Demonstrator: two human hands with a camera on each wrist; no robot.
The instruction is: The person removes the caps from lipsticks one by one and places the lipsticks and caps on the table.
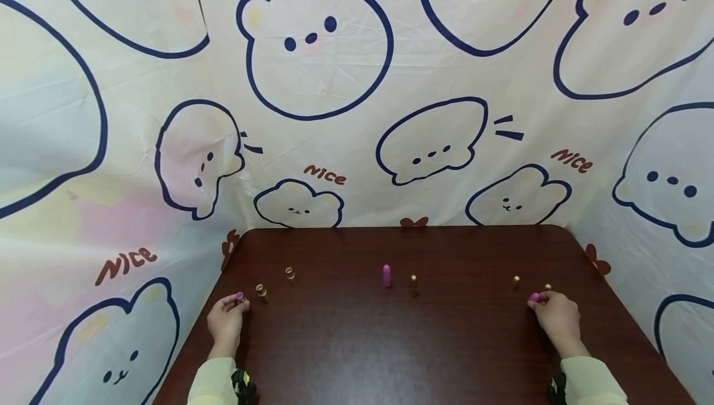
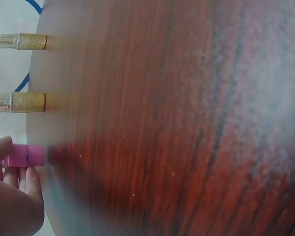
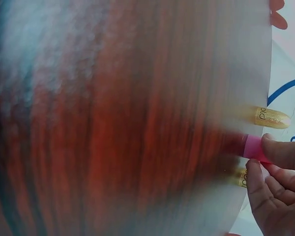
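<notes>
Pink lipstick base: in the left hand, at the left edge of the surface; the fingers pinch it, its top uncovered.
Pink lipstick cap: in the right hand, toward the right edge; thumb and fingers close narrowly on it.
Middle pair: a pink lipstick tube and a gold lipstick tube stand near each other; the pink one looks complete, the gold one is too small to tell.
Apart: judging by shape, three bases at left and three caps at right are unjoined.
Left neighbours: two upright gold bases, one nearer, one farther.
Right neighbours: two gold caps, one either side of the pink cap, crowding the fingers.
Between the hands: nothing seems to block the near surface.
Behind: bear-printed cloth.
</notes>
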